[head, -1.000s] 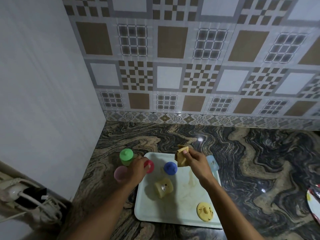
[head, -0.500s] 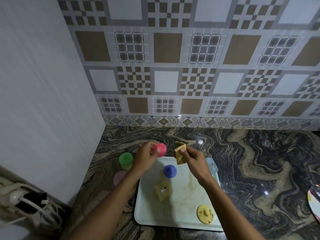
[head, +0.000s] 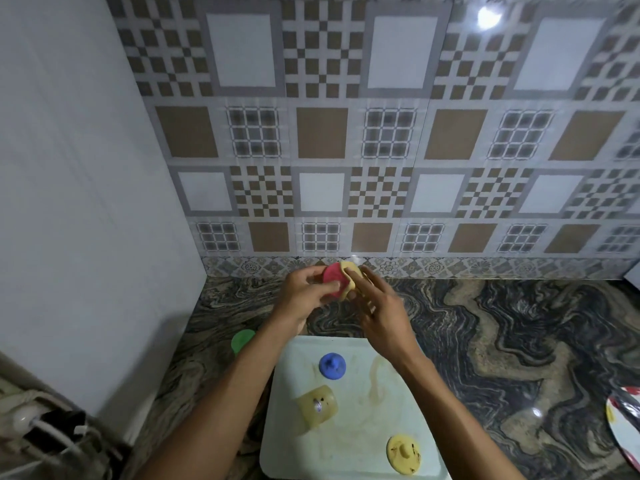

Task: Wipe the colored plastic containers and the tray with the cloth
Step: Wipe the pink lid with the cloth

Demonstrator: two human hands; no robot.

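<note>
– Starting near end: what's on the tray (head: 277, 403)?
– Yellow lid (head: 403, 453) at the near right, dark specks on it. Yellow container (head: 317, 408) on its side mid-tray, specks too. Blue lid (head: 332, 366) further back, looks fairly clean, hard to be sure. The bare tray shows brownish streaks.
– So none of that is wiped?
– My read: the yellow pieces and the tray are not done. Blue one, cannot tell.
– Anything off the tray?
– Green container (head: 242, 341) on the table (head: 502, 341), just left of the tray and partly behind the left forearm. Can't judge whether it's clean. Edge of a plate (head: 623, 431) at the far right, not part of the task.
– Hands?
– Both raised together past the far end of the tray, above the table near the tiled wall. Left hand (head: 301, 294) grips the pink container (head: 333, 277), fingers curled round it. Right hand (head: 377, 306) holds the yellow cloth (head: 349, 282) against the container's right side; cloth wraps that edge.
– Step in hand?
– Wiping the pink container. Call it early-to-mid task: one piece under the cloth, and at least the yellow container, the yellow lid and the tray left.
</note>
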